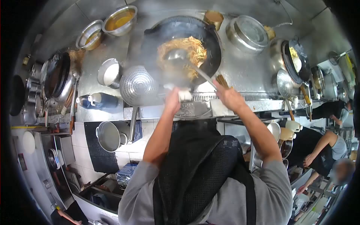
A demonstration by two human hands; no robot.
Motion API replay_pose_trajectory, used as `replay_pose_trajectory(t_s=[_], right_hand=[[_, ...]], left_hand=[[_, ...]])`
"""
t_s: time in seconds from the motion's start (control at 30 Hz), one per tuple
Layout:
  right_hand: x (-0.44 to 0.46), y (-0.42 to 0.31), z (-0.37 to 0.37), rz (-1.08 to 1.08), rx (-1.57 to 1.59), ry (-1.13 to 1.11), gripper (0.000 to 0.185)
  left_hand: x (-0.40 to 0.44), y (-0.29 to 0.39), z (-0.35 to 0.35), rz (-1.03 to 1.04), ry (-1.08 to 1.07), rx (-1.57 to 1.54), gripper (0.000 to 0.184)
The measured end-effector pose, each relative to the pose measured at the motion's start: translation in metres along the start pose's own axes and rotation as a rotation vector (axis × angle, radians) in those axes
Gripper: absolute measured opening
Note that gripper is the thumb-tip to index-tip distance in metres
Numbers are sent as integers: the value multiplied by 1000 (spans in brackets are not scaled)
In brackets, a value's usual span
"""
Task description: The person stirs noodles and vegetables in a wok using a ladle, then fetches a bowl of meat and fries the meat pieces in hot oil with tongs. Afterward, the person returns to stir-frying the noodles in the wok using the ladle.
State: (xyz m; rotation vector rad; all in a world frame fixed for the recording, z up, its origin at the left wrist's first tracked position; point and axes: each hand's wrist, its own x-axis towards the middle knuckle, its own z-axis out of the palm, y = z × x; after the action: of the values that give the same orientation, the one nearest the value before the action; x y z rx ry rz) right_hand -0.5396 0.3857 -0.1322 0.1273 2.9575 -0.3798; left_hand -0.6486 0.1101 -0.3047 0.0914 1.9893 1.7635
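Left hand [172, 100]: curled closed on white cloth [185, 94], six o'clock of wok [213, 52].
Right hand [229, 97]: clamped round ladle [202, 75] handle, half past four.
Wok: twelve o'clock in my feed.
Noodle-like strips [198, 51]: inside, toward three o'clock; I see steam.

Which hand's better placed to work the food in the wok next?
Right, probably. The right hand grips the ladle, which reaches the food in the wok. The left hand seems to hold a white cloth at the wok's near side.
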Motion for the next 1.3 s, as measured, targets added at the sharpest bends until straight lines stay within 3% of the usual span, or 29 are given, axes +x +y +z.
replay_pose_trajectory(t_s=[0.03,0.1,0.17,0.2,0.23,0.27,0.33,0.37,0.4,0.47,0.53,0.57,0.63,0.67,0.7,0.77,0.83,0.9,0.97,1.0,1.03,1.07,1.1,1.17,1.27,1.3], right_hand=[[-18,-10,-26,-29,10,-13,53],[-49,5,-71,17,-49,-109,54],[-42,41,-64,-108,-52,32,55],[-30,29,-59,-37,-78,41,54],[-17,16,-52,29,-105,48,54],[2,9,-27,34,-73,68,53],[-15,7,-20,2,-43,39,54],[-19,9,-24,-29,-16,22,56],[-36,8,-51,58,-58,-95,58],[-25,37,-56,54,-89,-19,58],[-17,35,-43,70,-11,40,53],[-21,24,-35,67,-9,20,53],[-1,15,-40,81,106,92,49],[-3,15,-27,3,203,216,46],[-9,10,-23,7,209,197,46],[-9,-2,-31,42,373,150,46],[-38,-4,-66,15,516,39,48],[-77,-6,-140,332,696,-384,49],[-99,14,-161,402,795,-539,50],[-96,9,-159,268,581,-447,51],[-86,-3,-163,354,462,-515,52],[-83,2,-137,206,443,-377,51],[-80,9,-107,54,416,-233,50],[-84,4,-107,154,519,-251,50],[-95,6,-166,209,409,-482,48],[-91,-2,-187,363,385,-601,47]], left_hand=[[13,-46,-5,256,35,597,29],[-68,62,14,-240,208,-861,41],[-73,55,18,-21,177,-797,49],[-28,-44,7,178,97,-314,47],[-8,0,6,-261,45,-655,37],[-12,-9,3,-278,52,-656,37],[4,-7,-4,108,-21,70,26],[-42,59,12,-151,129,-719,24],[-71,68,20,-67,207,-726,24],[-63,72,22,32,284,-741,24],[-44,57,7,-208,96,-688,32],[-26,64,3,-209,-1,-729,39],[-13,55,15,-140,104,-758,41],[7,35,15,-134,109,-759,41],[23,0,18,-116,53,-698,41],[14,-14,20,-95,12,-644,40],[-28,42,22,-88,71,-738,41],[-62,78,20,-178,159,-759,37],[-55,99,17,-239,90,-796,37],[-46,99,15,-201,73,-803,35],[-35,105,16,-140,46,-816,34],[-58,137,17,-255,141,-816,29],[-68,108,24,-258,132,-816,29],[-79,33,31,-179,295,-674,23],[-96,32,18,-138,108,-518,20],[-86,40,19,-147,103,-518,20]])
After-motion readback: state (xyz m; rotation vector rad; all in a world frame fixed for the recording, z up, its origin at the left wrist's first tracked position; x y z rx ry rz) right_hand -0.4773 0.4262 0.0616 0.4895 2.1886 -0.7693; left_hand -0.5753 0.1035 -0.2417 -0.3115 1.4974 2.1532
